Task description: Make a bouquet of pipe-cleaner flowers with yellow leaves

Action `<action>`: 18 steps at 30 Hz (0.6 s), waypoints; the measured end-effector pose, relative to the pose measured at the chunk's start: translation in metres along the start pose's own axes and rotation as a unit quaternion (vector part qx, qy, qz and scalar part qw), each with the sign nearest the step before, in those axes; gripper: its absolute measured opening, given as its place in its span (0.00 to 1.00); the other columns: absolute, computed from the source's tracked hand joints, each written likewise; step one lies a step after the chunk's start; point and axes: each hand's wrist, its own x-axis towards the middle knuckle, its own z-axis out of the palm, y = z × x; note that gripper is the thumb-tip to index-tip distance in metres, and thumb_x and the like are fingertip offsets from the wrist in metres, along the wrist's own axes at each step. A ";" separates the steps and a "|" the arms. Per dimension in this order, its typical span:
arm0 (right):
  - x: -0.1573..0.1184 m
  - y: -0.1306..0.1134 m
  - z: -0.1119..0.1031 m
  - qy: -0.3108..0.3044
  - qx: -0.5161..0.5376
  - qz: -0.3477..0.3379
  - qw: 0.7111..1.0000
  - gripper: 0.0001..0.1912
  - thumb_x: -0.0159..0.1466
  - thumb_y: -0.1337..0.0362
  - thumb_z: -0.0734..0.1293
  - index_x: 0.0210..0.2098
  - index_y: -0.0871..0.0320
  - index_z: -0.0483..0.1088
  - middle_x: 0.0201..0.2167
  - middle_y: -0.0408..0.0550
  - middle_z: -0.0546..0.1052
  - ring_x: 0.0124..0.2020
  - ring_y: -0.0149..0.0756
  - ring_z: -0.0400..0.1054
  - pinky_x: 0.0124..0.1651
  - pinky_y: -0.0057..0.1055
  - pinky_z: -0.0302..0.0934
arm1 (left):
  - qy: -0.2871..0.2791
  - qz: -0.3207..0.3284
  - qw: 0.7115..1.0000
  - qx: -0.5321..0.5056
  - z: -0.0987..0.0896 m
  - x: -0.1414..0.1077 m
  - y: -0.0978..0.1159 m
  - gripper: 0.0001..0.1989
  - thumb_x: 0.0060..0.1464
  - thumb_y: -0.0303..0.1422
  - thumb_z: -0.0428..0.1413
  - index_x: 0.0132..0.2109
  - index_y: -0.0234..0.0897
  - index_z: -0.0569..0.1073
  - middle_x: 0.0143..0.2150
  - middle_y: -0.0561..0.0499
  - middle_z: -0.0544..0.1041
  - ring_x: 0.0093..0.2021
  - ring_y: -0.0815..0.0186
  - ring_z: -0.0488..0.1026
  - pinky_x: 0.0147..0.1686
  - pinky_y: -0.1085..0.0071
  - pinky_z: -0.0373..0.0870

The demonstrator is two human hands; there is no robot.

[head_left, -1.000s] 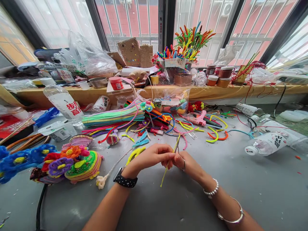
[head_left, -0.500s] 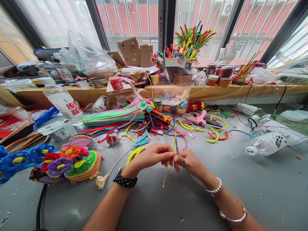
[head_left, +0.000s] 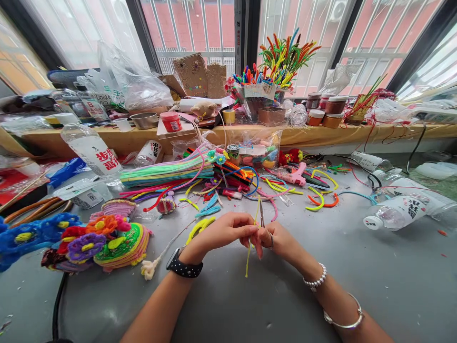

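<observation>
On the grey desk [head_left: 285, 300], on the near side of the pastel bundle [head_left: 166, 172], the left hand [head_left: 223, 232] had thumb and fingers closed in a pinch on the yellow stem [head_left: 247, 265], while the right hand [head_left: 282, 242] was curled closed round the scissors [head_left: 262, 216], blades beside the stem. Good handling called for steady wrists, a pinch close to the blades, fingertips clear of their edges, and light pressure so the stem would not bend. Counted: one desk, one bundle, two hands, one pair of scissors, one stem.
</observation>
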 end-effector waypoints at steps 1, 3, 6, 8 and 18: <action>0.000 0.000 0.000 -0.007 -0.002 -0.008 1.000 0.38 0.52 0.35 0.46 0.13 0.61 0.65 0.14 0.43 0.62 0.19 0.27 0.53 0.24 0.26 0.49 | -0.003 0.000 1.000 -0.006 0.000 0.000 0.000 0.14 0.50 0.41 0.50 0.28 0.32 0.66 0.23 0.54 0.69 0.25 0.73 0.65 0.26 0.77 0.62; 0.000 0.000 0.001 -0.016 -0.009 -0.018 1.000 0.40 0.51 0.34 0.43 0.18 0.61 0.67 0.17 0.43 0.64 0.20 0.28 0.54 0.24 0.26 0.50 | -0.010 -0.001 1.000 -0.019 0.001 0.000 0.000 0.15 0.50 0.41 0.50 0.28 0.32 0.65 0.24 0.52 0.71 0.25 0.73 0.67 0.26 0.77 0.63; -0.001 -0.002 0.001 -0.024 -0.024 -0.020 0.999 0.39 0.52 0.35 0.42 0.20 0.61 0.67 0.20 0.44 0.66 0.21 0.27 0.55 0.25 0.25 0.50 | -0.017 -0.001 1.000 -0.020 0.001 -0.001 -0.001 0.15 0.50 0.42 0.50 0.28 0.32 0.66 0.24 0.52 0.72 0.26 0.72 0.67 0.27 0.77 0.63; -0.001 -0.002 0.002 -0.030 -0.031 -0.020 0.999 0.39 0.53 0.35 0.43 0.20 0.62 0.66 0.22 0.45 0.68 0.22 0.28 0.56 0.25 0.25 0.50 | -0.026 -0.003 1.000 -0.014 0.002 -0.001 -0.002 0.16 0.50 0.43 0.50 0.29 0.32 0.67 0.24 0.52 0.71 0.26 0.72 0.68 0.27 0.77 0.63; -0.001 -0.003 0.000 -0.016 -0.040 -0.009 0.999 0.38 0.53 0.36 0.46 0.17 0.62 0.66 0.16 0.42 0.65 0.17 0.25 0.53 0.23 0.25 0.48 | -0.062 -0.005 0.998 -0.002 0.002 -0.004 0.002 0.15 0.51 0.42 0.48 0.32 0.32 0.68 0.28 0.50 0.73 0.28 0.72 0.69 0.28 0.77 0.64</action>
